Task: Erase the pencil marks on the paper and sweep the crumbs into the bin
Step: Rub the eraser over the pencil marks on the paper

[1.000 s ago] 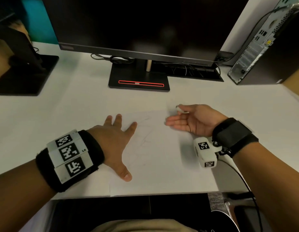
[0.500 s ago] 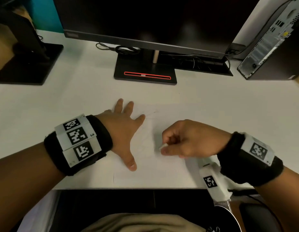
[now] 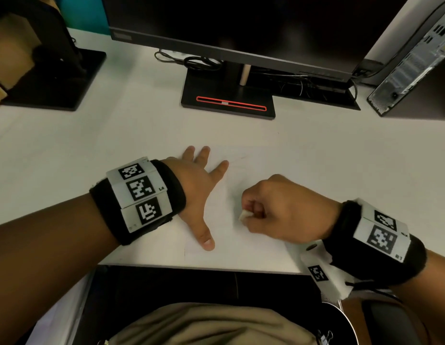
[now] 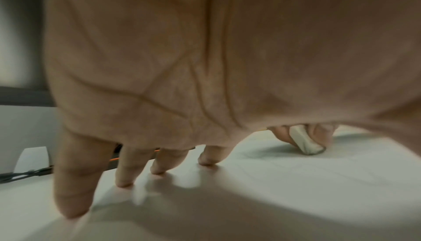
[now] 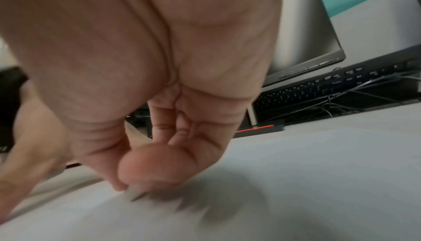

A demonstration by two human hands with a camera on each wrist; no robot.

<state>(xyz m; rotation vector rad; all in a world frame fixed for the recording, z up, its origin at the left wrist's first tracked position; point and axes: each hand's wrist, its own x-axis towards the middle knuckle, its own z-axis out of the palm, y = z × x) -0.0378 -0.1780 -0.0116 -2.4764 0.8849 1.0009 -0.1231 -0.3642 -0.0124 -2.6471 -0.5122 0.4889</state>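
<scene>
The left hand (image 3: 196, 190) is lying flat with fingers spread, pressing the paper (image 3: 241, 247) near the worktop's front edge. The right hand (image 3: 278, 207) is pinching a white eraser (image 3: 245, 215) against the paper.

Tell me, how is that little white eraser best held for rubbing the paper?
By its two broad faces, from above. The eraser is a small flat block, and the right hand pinches it that way, one end poking below the fingertips onto the paper. The left hand presses the sheet flat.
</scene>
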